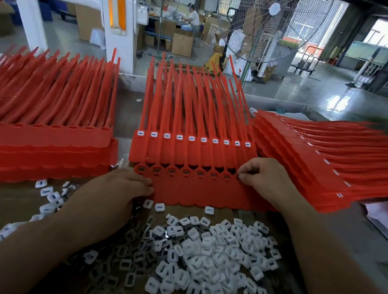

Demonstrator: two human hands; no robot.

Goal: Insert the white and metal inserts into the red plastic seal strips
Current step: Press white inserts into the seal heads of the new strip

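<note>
The red strip (198,194) lay left to right at frame centre. The right hand (272,179), the nearer one, had its fingers pinched at the rightmost socket, their hold hidden. The left hand (119,189) touched the strip's left edge, its grip unclear.

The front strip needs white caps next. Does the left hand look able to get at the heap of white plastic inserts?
Probably yes: the left hand touches the front red plastic seal strip, and the heap of white plastic inserts lies uncovered beside its forearm.
</note>
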